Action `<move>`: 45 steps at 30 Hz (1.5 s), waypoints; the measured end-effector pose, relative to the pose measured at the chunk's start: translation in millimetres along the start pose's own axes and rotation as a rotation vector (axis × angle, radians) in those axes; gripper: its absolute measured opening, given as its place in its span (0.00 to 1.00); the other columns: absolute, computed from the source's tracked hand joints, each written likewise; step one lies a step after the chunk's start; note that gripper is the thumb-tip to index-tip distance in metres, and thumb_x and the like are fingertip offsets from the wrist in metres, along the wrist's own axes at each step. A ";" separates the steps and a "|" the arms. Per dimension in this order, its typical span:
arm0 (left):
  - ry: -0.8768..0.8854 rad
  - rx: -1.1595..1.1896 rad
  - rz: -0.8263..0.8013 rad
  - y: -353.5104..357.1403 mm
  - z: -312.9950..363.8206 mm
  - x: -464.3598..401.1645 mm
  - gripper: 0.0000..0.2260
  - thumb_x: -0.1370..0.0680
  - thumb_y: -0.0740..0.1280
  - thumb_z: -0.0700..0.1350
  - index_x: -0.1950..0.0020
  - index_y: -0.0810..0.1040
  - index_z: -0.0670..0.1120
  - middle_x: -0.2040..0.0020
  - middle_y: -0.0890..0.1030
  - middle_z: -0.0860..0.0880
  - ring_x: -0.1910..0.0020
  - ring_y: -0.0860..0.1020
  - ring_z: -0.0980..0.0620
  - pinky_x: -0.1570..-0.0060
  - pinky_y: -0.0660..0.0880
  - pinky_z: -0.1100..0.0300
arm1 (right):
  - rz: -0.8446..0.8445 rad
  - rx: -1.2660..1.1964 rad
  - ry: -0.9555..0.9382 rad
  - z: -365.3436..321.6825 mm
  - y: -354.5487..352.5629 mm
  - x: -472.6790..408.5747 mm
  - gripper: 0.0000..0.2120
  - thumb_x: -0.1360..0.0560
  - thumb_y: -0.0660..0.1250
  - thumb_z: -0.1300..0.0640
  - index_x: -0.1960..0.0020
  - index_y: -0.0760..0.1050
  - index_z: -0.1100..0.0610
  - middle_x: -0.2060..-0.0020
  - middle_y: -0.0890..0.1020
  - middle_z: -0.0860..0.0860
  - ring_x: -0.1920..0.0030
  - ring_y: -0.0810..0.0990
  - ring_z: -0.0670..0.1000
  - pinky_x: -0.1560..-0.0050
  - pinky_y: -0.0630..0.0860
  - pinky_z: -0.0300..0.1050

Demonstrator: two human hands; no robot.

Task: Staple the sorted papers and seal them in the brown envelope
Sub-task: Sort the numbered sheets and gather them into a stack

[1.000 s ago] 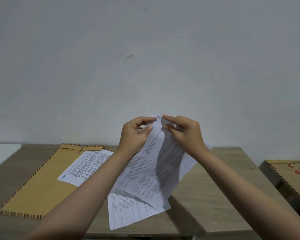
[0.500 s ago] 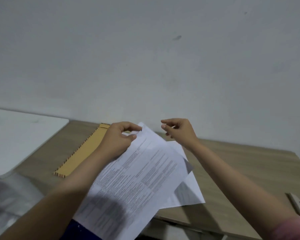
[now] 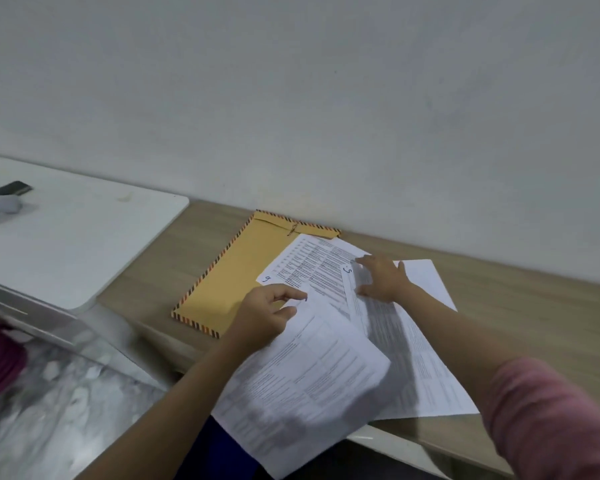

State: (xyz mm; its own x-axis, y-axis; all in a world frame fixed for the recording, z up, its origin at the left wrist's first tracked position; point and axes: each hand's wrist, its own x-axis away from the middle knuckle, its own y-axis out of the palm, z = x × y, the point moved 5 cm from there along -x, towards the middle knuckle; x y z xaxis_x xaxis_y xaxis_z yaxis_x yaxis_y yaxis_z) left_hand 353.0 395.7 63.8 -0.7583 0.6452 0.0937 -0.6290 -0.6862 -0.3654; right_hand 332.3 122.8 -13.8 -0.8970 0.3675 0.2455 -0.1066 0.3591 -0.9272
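A brown envelope (image 3: 236, 282) with a striped border lies flat on the wooden table (image 3: 534, 313), its flap toward the wall. A printed sheet marked 9 (image 3: 312, 265) lies across it. My left hand (image 3: 267, 313) pinches the top corner of a printed sheet (image 3: 309, 382) that hangs over the table's front edge. My right hand (image 3: 381, 277) rests flat, fingers spread, on another printed sheet marked 5 (image 3: 406, 358) lying on the table. No stapler can be seen.
A white table (image 3: 77, 244) stands to the left with a dark object (image 3: 7, 190) and a grey item at its far left. Below it is a marbled floor (image 3: 49, 403). A grey wall (image 3: 326, 98) runs right behind the wooden table.
The papers came down from mid-air. My right hand let go, moved forward and now presses a sheet on the table. My left hand still holds its sheet. The view swung left.
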 end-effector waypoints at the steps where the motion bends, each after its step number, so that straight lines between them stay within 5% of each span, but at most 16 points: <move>1: 0.009 0.004 -0.005 0.4 -3.6 -3.4 0.12 0.25 0.66 0.31 0.51 0.82 0.46 0.46 0.83 0.50 0.40 0.78 0.54 0.44 0.71 0.73 | -0.013 -0.008 0.019 2.9 2.3 -4.2 0.35 0.31 0.70 0.44 0.28 0.60 0.46 0.27 0.63 0.48 0.27 0.59 0.53 0.30 0.48 0.67; 7: -0.023 0.038 -0.063 3.8 -17.2 -19.6 0.12 0.24 0.66 0.32 0.51 0.82 0.47 0.42 0.81 0.49 0.39 0.75 0.55 0.48 0.70 0.77 | 0.072 0.041 -0.009 5.2 -6.7 -10.2 0.28 0.35 0.72 0.43 0.38 0.71 0.49 0.39 0.72 0.48 0.38 0.72 0.52 0.32 0.57 0.57; 12: -0.062 0.098 -0.081 10.3 -22.3 -25.1 0.15 0.24 0.67 0.34 0.54 0.84 0.55 0.43 0.81 0.53 0.56 0.74 0.50 0.55 0.69 0.62 | 0.303 -0.048 -0.067 10.1 -21.9 -2.5 0.08 0.28 0.65 0.61 0.51 0.80 0.57 0.50 0.79 0.52 0.50 0.78 0.57 0.54 0.71 0.47; 15: -0.042 0.101 -0.063 14.2 -10.5 -23.1 0.16 0.24 0.68 0.34 0.55 0.84 0.56 0.45 0.81 0.54 0.57 0.77 0.46 0.55 0.72 0.58 | 0.365 -0.178 -0.083 11.7 -43.5 9.5 0.07 0.28 0.67 0.64 0.54 0.82 0.57 0.54 0.82 0.52 0.54 0.79 0.54 0.56 0.75 0.47; 19: 0.026 0.138 -0.058 23.2 22.3 -15.3 0.14 0.25 0.68 0.35 0.54 0.83 0.56 0.44 0.81 0.55 0.53 0.79 0.57 0.54 0.75 0.63 | 0.477 -0.210 -0.176 5.3 -94.9 34.5 0.07 0.30 0.69 0.66 0.56 0.83 0.58 0.58 0.82 0.53 0.57 0.80 0.54 0.53 0.78 0.52; 24: 0.216 0.202 -0.035 41.7 89.8 -5.1 0.14 0.26 0.68 0.33 0.54 0.83 0.52 0.47 0.82 0.54 0.48 0.78 0.63 0.50 0.75 0.67 | 0.610 -0.281 -0.228 -2.9 -171.3 95.4 0.07 0.30 0.71 0.64 0.52 0.83 0.57 0.58 0.82 0.52 0.61 0.80 0.52 0.55 0.76 0.42; 28: 0.319 0.246 0.017 61.0 135.5 4.7 0.13 0.25 0.68 0.34 0.53 0.83 0.52 0.58 0.84 0.56 0.64 0.76 0.62 0.54 0.75 0.65 | 0.673 -0.427 -0.265 -8.0 -214.2 155.8 0.07 0.31 0.73 0.62 0.53 0.83 0.55 0.59 0.83 0.48 0.63 0.79 0.48 0.60 0.74 0.32; 29: 0.342 0.265 0.040 65.7 144.4 7.5 0.13 0.24 0.67 0.34 0.52 0.83 0.51 0.63 0.84 0.55 0.70 0.76 0.52 0.55 0.74 0.67 | 0.686 -0.473 -0.267 -7.7 -221.1 170.3 0.07 0.31 0.73 0.62 0.54 0.83 0.54 0.59 0.83 0.48 0.62 0.80 0.49 0.59 0.75 0.34; 30: 0.366 0.280 0.065 69.8 152.1 10.7 0.12 0.24 0.67 0.34 0.50 0.83 0.50 0.67 0.82 0.54 0.53 0.68 0.41 0.50 0.70 0.65 | 0.696 -0.525 -0.264 -6.8 -226.2 184.4 0.07 0.31 0.73 0.62 0.54 0.83 0.54 0.59 0.84 0.47 0.61 0.81 0.51 0.58 0.77 0.38; 31: 0.394 0.288 0.093 73.6 159.1 14.1 0.12 0.24 0.66 0.34 0.49 0.82 0.50 0.72 0.80 0.55 0.68 0.65 0.63 0.66 0.68 0.67 | 0.702 -0.581 -0.259 -5.5 -229.1 197.5 0.07 0.31 0.73 0.62 0.54 0.83 0.54 0.59 0.84 0.47 0.60 0.82 0.53 0.56 0.78 0.42; 32: 0.418 0.288 0.126 77.2 165.8 18.2 0.13 0.24 0.66 0.35 0.47 0.82 0.51 0.77 0.75 0.54 0.77 0.62 0.52 0.71 0.58 0.61 | 0.706 -0.634 -0.257 -4.3 -230.6 209.9 0.07 0.31 0.73 0.62 0.54 0.83 0.54 0.59 0.85 0.48 0.59 0.82 0.55 0.55 0.78 0.45; 34: 0.466 0.283 0.184 84.1 178.6 27.9 0.13 0.23 0.66 0.35 0.46 0.82 0.50 0.79 0.71 0.49 0.81 0.60 0.52 0.77 0.60 0.60 | 0.713 -0.719 -0.261 -2.1 -229.9 231.4 0.07 0.30 0.72 0.63 0.54 0.83 0.54 0.59 0.85 0.49 0.58 0.83 0.55 0.55 0.78 0.47; 36: 0.511 0.319 0.209 92.6 189.8 38.8 0.12 0.24 0.66 0.33 0.45 0.82 0.47 0.65 0.82 0.48 0.68 0.76 0.44 0.70 0.73 0.49 | 0.727 -0.772 -0.268 0.6 -227.6 250.3 0.08 0.29 0.71 0.64 0.54 0.83 0.53 0.60 0.85 0.48 0.58 0.82 0.51 0.55 0.77 0.44; 38: 0.539 0.340 0.215 102.8 196.4 43.9 0.12 0.24 0.67 0.34 0.45 0.82 0.46 0.53 0.84 0.50 0.53 0.79 0.47 0.55 0.78 0.54 | 0.747 -0.799 -0.274 4.6 -226.1 265.9 0.08 0.28 0.71 0.63 0.54 0.83 0.51 0.59 0.85 0.47 0.58 0.82 0.52 0.55 0.78 0.45; 41: 0.653 0.272 0.273 115.0 206.7 48.4 0.13 0.25 0.68 0.33 0.47 0.82 0.48 0.49 0.82 0.55 0.48 0.80 0.61 0.50 0.76 0.70 | 0.760 -0.827 -0.292 11.7 -223.1 283.0 0.09 0.30 0.73 0.63 0.55 0.83 0.50 0.60 0.85 0.44 0.62 0.81 0.47 0.59 0.77 0.40; 45: 0.772 0.180 0.348 131.0 216.0 54.6 0.12 0.26 0.68 0.31 0.48 0.82 0.44 0.52 0.81 0.57 0.50 0.78 0.66 0.52 0.73 0.74 | 0.796 -0.848 -0.292 23.3 -218.0 299.1 0.11 0.31 0.74 0.64 0.54 0.82 0.50 0.61 0.84 0.43 0.67 0.77 0.42 0.64 0.74 0.33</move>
State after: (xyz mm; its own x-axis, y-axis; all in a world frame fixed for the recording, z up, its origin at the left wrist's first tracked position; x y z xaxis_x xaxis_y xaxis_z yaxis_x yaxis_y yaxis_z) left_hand 192.2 268.4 221.1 -0.6252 0.3918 -0.6750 -0.4500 -0.8876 -0.0983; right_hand 77.3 134.5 255.2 -0.6580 0.5742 -0.4872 0.7407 0.6103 -0.2811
